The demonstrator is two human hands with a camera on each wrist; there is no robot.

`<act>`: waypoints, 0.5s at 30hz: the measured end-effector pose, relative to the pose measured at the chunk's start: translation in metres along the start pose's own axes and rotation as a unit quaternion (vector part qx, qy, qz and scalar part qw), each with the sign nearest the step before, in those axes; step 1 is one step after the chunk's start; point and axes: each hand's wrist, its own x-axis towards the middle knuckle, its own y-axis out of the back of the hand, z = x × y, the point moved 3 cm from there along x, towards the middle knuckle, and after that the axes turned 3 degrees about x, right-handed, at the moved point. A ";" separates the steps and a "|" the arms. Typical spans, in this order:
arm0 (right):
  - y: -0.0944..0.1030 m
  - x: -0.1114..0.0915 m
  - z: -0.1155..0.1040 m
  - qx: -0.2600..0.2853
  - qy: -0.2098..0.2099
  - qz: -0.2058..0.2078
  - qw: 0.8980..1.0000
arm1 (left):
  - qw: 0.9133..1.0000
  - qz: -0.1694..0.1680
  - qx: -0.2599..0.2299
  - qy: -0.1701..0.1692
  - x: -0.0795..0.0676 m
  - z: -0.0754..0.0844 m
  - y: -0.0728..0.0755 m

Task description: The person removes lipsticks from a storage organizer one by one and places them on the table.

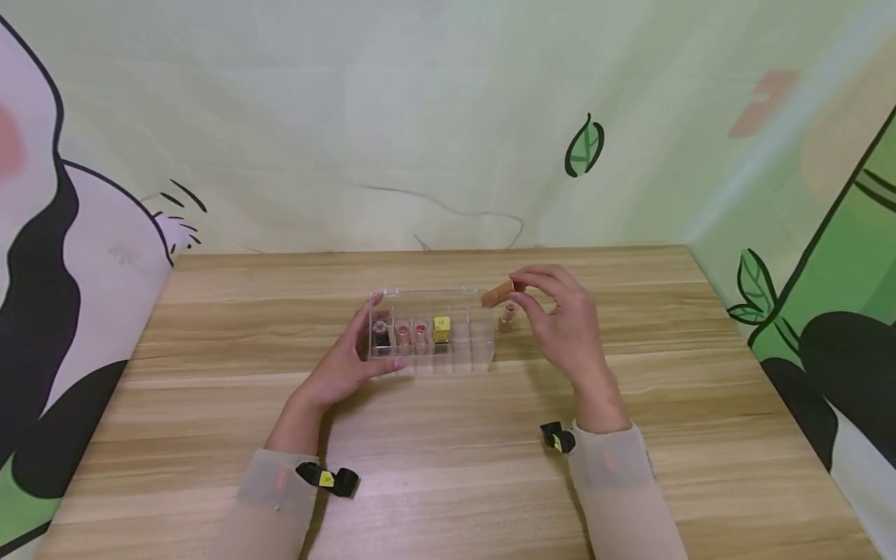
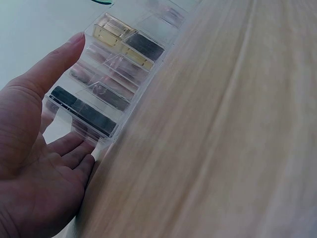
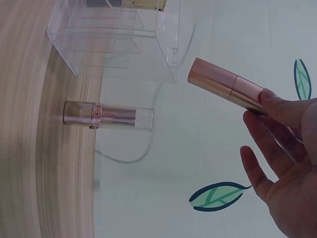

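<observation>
Thumb and fingertips of my right hand (image 1: 565, 328) pinch one end of a rose-gold tube (image 1: 498, 293), the other fingers bent loosely and spread below it. The tube sticks out from those fingertips towards the case (image 1: 483, 358), its free end slanting down near the case's back right corner; in the right wrist view a gap shows between the two. At the case's left end, my left hand (image 1: 344, 348) grips, thumb along the front and fingers round the back. From that end the case holds a black lipstick (image 1: 381, 334), two pink lipsticks (image 1: 403, 335) and a gold one (image 1: 442, 329). Just beside its right end, a clear-capped lipstick (image 3: 116, 115) stands upright on the table (image 1: 448, 474).
</observation>
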 end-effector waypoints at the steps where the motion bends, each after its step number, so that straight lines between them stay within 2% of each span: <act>1: 0.001 0.000 0.001 0.000 0.000 0.001 1.000 | 1.000 0.001 0.001 0.000 0.000 0.000 0.000; 15: 0.009 0.000 0.009 -0.003 -0.026 0.013 1.000 | 1.000 0.002 0.001 0.002 -0.001 0.000 0.000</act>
